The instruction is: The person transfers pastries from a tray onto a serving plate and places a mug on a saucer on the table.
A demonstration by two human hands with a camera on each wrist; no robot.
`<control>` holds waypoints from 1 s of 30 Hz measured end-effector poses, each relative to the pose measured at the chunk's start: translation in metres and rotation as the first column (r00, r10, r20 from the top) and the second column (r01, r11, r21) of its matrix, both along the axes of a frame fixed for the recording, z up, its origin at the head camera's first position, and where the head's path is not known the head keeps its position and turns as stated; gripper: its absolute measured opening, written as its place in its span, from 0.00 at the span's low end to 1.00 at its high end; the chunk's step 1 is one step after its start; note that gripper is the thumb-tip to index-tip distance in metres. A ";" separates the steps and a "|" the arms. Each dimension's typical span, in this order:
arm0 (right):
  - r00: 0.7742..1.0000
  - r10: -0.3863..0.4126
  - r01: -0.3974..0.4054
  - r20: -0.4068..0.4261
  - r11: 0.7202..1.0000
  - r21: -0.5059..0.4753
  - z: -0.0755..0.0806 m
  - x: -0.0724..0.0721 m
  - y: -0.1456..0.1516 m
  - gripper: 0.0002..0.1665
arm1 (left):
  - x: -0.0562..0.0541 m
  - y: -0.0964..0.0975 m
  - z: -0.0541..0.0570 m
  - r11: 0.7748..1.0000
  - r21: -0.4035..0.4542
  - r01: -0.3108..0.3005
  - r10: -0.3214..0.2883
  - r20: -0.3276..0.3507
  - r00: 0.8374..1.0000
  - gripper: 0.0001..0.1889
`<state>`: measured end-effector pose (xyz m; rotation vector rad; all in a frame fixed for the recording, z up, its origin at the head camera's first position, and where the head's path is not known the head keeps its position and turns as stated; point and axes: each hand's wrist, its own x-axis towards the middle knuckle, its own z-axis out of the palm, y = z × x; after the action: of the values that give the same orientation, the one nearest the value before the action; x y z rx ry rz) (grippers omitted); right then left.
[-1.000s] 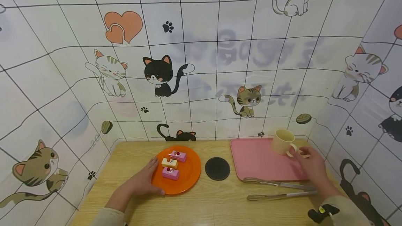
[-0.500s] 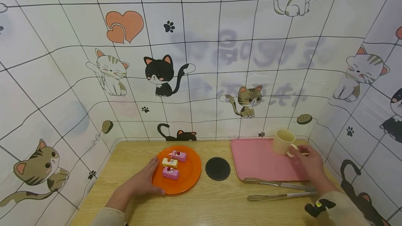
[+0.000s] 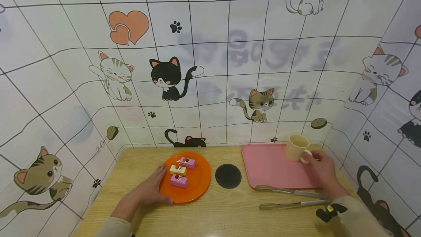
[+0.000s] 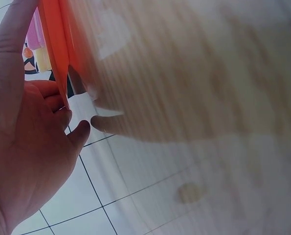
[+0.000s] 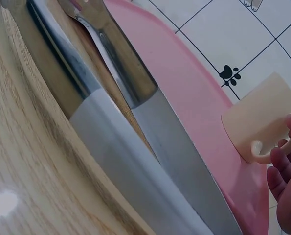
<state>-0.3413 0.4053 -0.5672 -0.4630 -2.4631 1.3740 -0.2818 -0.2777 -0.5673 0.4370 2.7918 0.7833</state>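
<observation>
My left hand [image 3: 149, 187] holds the left rim of an orange plate [image 3: 198, 189], thumb at the near edge and fingers along the far left side. Three small toy cake slices lie on the plate: a pink one [image 3: 188, 163], a yellow one [image 3: 178, 170] and another pink one [image 3: 179, 181]. At the right, my right hand [image 3: 323, 169] pinches the handle of a cream mug [image 3: 294, 147]. The mug is upright at the far right part of a pink tray [image 3: 273, 167]. In the right wrist view, fingers curl at the handle of the mug [image 5: 257, 115].
Between plate and tray lies a round black coaster [image 3: 228, 176]. Two metal utensils with slotted, fork-like heads, one [image 3: 289, 191] at the tray's near edge and another [image 3: 292, 204] nearer me, lie on the wooden table [image 3: 210, 218]. A cat-patterned wall [image 3: 210, 83] stands behind.
My right hand has shifted slightly left and closer around the mug's handle; the mug itself stays in nearly the same place. The left hand and plate hold still.
</observation>
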 end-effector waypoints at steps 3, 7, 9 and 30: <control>1.000 0.003 -0.003 -0.006 1.000 0.001 -0.002 -0.002 0.001 0.29 | -0.001 0.000 0.000 1.000 -0.002 -0.005 0.005 0.004 1.000 0.73; 1.000 0.012 -0.012 0.001 0.999 0.050 -0.005 -0.004 0.004 0.29 | -0.001 0.000 -0.001 1.000 -0.008 -0.008 0.008 0.001 1.000 0.73; 1.000 0.013 -0.015 0.017 0.997 0.075 -0.005 -0.004 0.005 0.30 | -0.001 0.000 -0.001 1.000 -0.011 -0.010 0.010 0.000 1.000 0.73; 0.996 0.077 -0.082 0.036 0.988 0.134 0.005 0.005 0.011 0.32 | -0.001 0.000 -0.002 1.000 -0.005 -0.018 0.018 0.006 1.000 0.73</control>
<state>-0.3364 0.4165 -0.5622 -0.3609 -2.6046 1.2271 -0.2830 -0.2773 -0.5689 0.4085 2.7950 0.7807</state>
